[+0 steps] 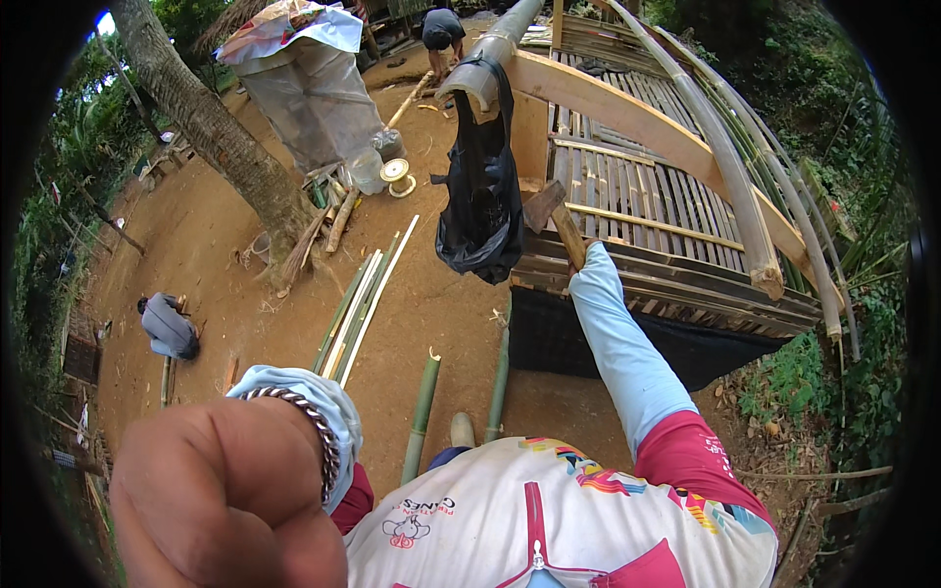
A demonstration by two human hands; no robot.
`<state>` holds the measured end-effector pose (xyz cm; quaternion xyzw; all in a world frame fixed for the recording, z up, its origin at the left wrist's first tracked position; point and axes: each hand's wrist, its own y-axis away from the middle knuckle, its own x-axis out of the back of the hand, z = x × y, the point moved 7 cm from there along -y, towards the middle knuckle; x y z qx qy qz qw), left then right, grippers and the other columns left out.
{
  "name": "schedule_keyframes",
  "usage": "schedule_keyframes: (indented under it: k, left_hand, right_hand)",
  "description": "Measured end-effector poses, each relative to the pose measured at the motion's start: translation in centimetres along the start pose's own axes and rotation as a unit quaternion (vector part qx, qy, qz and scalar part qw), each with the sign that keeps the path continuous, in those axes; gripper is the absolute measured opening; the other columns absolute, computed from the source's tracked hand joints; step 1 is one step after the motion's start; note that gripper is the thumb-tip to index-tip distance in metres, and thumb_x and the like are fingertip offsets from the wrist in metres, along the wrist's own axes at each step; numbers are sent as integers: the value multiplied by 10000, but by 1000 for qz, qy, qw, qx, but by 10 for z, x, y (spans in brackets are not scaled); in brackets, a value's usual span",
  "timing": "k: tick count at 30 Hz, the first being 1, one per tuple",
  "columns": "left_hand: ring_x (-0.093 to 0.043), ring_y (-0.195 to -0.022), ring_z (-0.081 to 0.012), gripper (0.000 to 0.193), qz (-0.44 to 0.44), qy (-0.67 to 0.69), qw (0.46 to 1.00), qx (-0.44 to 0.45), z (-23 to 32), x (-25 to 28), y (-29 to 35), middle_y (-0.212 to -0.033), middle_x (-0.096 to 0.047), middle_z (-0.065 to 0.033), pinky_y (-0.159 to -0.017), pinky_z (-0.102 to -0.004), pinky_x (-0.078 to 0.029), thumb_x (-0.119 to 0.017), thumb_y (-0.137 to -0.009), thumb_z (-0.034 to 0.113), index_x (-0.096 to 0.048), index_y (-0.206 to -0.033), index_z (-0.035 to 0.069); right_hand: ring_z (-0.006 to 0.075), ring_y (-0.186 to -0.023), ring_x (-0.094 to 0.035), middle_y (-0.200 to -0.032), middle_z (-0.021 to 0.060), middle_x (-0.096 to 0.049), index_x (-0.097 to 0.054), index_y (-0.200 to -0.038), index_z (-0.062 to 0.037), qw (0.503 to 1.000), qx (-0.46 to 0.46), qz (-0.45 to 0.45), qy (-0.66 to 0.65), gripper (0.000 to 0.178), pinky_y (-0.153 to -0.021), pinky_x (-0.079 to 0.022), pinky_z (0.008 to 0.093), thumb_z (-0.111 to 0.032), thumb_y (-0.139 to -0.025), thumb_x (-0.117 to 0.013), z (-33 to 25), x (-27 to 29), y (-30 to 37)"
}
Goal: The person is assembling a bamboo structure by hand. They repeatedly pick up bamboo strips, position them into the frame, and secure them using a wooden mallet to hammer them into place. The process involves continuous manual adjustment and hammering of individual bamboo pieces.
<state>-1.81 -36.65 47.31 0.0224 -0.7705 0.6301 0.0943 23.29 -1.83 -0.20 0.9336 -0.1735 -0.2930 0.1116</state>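
Observation:
My left hand [221, 500] is very near the camera at the lower left, its fingers curled tight; whatever they may hold is hidden. A braided cord bracelet [312, 431] circles that wrist. My right arm reaches forward, and my right hand [585, 253] grips the wooden handle of a hatchet [567, 235] in front of the slatted bamboo platform [647, 220]. The hatchet's dark metal head points up and left, beside a black plastic bag [482, 211]. That bag hangs from the end of a thick bamboo pole [490, 64].
A curved plank [627, 103] and long bamboo poles [701, 147] run over the platform. Upright bamboo posts [421, 416] stand before me. Split bamboo strips [368, 304] lie on the dirt near a tree [211, 118]. One person [170, 325] crouches at left; another [443, 37] bends farther back.

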Motion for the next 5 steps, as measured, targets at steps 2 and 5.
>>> schedule_keyframes:
  k: [2, 5]
  left_hand:
    - [-249, -486, -23, 126, 46, -88, 995, -1, 8, 12, 3, -562, -338, 162, -497, -199, -222, -541, -858, 355, -623, -947, 319]
    - [-328, -440, -23, 184, 124, -86, 988, -37, 27, 33, 8, -489, -342, 133, -473, -176, -231, -619, -605, 75, -498, -641, 209]
  right_hand:
    - [184, -749, -544, -889, 110, -545, -563, -977, -58, 996, 57, -10, 62, 228, -652, -501, 284, -262, -879, -591, 3, -2, 6]
    - [185, -783, -547, -909, 108, -545, -565, -986, -62, 990, -101, 62, -77, 242, -656, -509, 284, -283, -887, -576, 15, 7, -16]
